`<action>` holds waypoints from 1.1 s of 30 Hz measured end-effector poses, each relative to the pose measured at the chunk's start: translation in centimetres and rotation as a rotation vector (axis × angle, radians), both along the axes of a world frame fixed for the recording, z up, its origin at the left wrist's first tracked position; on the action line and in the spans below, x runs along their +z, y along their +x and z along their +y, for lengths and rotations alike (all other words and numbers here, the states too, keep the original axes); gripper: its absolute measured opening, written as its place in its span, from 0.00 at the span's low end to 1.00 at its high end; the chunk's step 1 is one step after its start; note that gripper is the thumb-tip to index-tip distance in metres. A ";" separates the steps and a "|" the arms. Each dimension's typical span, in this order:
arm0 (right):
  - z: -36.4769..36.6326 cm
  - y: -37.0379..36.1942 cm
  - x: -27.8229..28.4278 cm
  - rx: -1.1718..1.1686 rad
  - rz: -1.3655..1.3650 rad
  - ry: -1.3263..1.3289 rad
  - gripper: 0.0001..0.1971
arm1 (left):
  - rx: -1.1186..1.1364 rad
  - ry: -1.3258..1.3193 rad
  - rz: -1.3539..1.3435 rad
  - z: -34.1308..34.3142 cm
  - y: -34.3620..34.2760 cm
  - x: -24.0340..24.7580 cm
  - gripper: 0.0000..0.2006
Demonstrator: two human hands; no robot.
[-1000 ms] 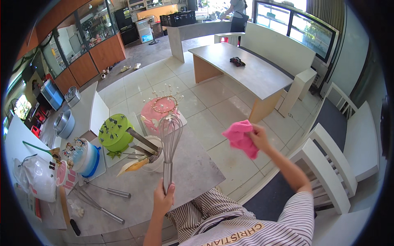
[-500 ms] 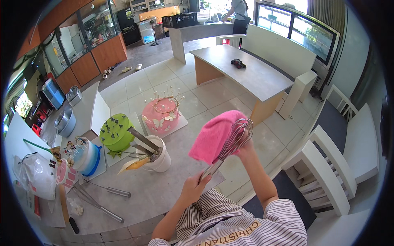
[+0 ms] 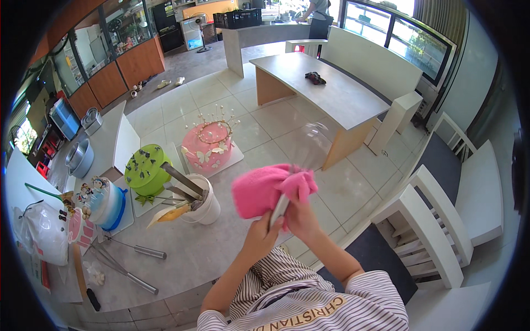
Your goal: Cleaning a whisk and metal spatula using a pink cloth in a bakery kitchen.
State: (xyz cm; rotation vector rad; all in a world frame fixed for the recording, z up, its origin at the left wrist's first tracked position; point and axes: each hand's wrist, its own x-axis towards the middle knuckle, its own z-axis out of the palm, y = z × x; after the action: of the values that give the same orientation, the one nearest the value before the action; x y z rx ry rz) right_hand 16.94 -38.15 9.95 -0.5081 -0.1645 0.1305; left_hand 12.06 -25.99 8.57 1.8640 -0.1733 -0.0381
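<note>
My left hand is closed around the lower end of the metal handle of a whisk. The whisk tilts up and to the right, its wire loops smeared by motion. A fluffy pink cloth is wrapped about the whisk where the wires meet the handle. My right hand grips the cloth there, and a loose part hangs to the left. Left of my hands, a white bucket holds several spatulas and other tools. Two more whisks, one behind the other, lie on the grey table.
Decorated cakes stand along the table's far left: pink, green and blue-white. A long knife lies near the left edge. White chairs stand to my right. Beyond is another table; a person stands at the back.
My right hand has moved down from the wire loops to the whisk's neck, taking the pink cloth along. The cloth is now bunched around the neck. The view has shifted slightly.
</note>
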 end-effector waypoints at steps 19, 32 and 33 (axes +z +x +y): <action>0.6 2.8 1.7 -0.420 -0.094 -0.637 0.08 | -0.125 -0.486 0.383 1.2 -2.6 -2.0 0.19; -5.0 7.2 1.6 -1.040 -1.064 -1.134 0.13 | -0.188 -0.513 0.504 3.2 -3.0 -0.8 0.20; -4.8 6.4 1.7 -1.034 -1.069 -1.139 0.13 | -0.177 -0.473 0.453 3.3 -3.0 -0.9 0.21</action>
State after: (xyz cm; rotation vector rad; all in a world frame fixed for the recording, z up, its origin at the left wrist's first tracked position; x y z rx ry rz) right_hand 23.33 -42.92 11.68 -1.7038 -0.8639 -1.1568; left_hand 9.10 -22.74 7.66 1.3242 -0.0261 -0.4961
